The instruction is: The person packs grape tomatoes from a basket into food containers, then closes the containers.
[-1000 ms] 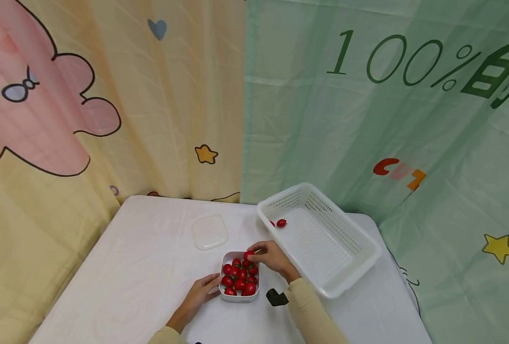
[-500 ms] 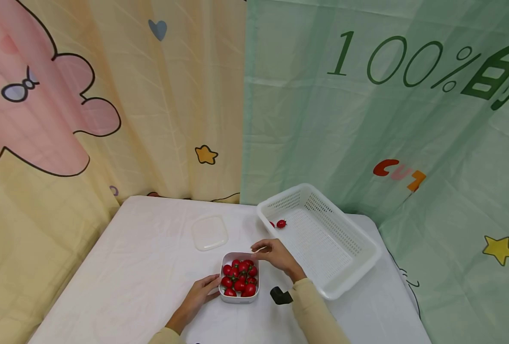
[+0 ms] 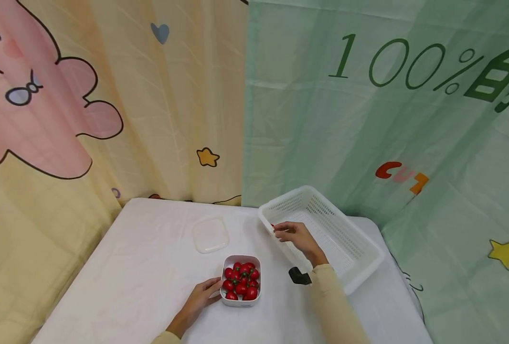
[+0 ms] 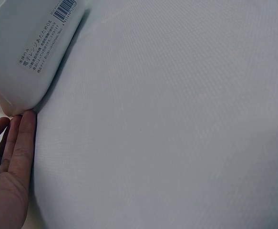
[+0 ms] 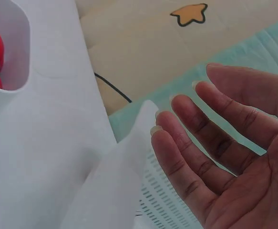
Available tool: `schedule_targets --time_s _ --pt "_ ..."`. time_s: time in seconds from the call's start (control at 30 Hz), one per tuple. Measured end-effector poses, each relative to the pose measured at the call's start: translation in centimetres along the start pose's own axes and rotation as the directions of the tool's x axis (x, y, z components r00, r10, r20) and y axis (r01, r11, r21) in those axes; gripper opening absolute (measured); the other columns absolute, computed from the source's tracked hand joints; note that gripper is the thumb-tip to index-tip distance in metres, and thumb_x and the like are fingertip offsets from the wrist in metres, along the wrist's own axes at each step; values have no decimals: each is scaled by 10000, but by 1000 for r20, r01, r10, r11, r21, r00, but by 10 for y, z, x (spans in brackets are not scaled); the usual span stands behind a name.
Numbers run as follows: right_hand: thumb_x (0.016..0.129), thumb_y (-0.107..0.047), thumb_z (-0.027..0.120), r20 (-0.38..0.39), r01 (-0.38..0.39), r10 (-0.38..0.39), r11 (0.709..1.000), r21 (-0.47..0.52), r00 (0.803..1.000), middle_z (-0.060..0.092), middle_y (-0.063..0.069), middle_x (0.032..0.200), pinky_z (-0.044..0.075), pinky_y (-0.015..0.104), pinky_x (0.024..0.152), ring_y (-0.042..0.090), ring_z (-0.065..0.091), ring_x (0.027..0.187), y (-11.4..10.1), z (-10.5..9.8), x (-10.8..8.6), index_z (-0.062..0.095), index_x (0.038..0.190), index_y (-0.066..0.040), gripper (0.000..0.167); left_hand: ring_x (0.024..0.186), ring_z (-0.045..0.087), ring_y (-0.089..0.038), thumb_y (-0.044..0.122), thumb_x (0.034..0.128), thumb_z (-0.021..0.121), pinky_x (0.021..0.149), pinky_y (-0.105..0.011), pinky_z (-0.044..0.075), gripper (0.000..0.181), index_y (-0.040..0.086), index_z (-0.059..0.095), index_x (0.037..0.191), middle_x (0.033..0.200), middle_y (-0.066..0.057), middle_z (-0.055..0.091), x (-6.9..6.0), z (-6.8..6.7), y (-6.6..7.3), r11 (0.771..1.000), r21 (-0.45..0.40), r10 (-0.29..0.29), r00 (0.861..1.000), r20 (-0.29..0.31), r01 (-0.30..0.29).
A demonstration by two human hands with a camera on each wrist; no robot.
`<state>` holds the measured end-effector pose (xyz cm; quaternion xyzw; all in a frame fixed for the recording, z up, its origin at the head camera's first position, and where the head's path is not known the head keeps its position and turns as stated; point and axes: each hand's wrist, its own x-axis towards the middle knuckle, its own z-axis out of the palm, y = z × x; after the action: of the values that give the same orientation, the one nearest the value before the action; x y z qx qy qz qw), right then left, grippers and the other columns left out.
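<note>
Several red cherry tomatoes (image 3: 240, 287) fill a small white container (image 3: 239, 304) near the front of the table. The left hand (image 3: 199, 298) touches that container's left side with its fingertips; in the left wrist view those fingers (image 4: 22, 148) lie nearly straight against a lower corner below a printed label. Over the near left rim of a white perforated basket (image 3: 353, 246) hovers the right hand (image 3: 298, 238). Its fingers (image 5: 191, 119) look relaxed and hold nothing in the right wrist view. A bit of red tomato (image 3: 273, 226) shows by the fingertips; the rest is hidden behind the hand.
A clear square lid (image 3: 210, 235) lies on the white-covered table (image 3: 121, 272), behind the small container. Printed curtains (image 3: 185, 95) hang close behind the table's back edge. A black device (image 3: 299, 275) is worn at the right wrist.
The right hand has let go of a tomato in the small container and moved up and right to the basket's rim. The left hand stays at the container.
</note>
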<state>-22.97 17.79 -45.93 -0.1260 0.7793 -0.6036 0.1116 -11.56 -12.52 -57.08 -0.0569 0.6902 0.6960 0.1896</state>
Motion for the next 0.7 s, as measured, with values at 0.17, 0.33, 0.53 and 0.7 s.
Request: schedule_targets --time_s 0.17,0.33,0.53,0.7 --pt "913 -36 634 -21 -58 58 998 34 998 615 295 1165 538 466 918 430 598 1049 3 -22 11 601 1179 119 310 1225 504 -423 338 984 551 950 -446 513 679 -207 368 1346 1383 -358 411 -2 0 -1 1000 3 -6 1000 -8 7" --pt "933 -2 574 -24 -115 116 993 37 993 575 307 1213 523 487 933 477 546 1105 17 -42 30 598 1186 97 272 1236 491 -431 345 980 557 951 -449 512 694 -209 362 1349 1390 -360 401 0 0 -1 1000 2 -15 1000 -19 15" --pt "953 23 515 41 -178 177 983 34 983 497 336 1298 531 409 934 486 486 1188 36 -55 54 496 1284 144 352 1226 503 -424 333 990 542 952 -453 510 676 -212 362 1346 1383 -361 409 0 0 0 1000 0 -14 1000 -15 14" --pt "952 35 502 79 -236 235 972 12 969 444 303 1379 473 465 1003 461 452 1229 47 -57 65 431 1357 122 421 1235 497 -424 332 992 537 953 -443 513 672 -208 360 1351 1388 -361 404 0 1 0 1000 4 -6 1000 -3 6"
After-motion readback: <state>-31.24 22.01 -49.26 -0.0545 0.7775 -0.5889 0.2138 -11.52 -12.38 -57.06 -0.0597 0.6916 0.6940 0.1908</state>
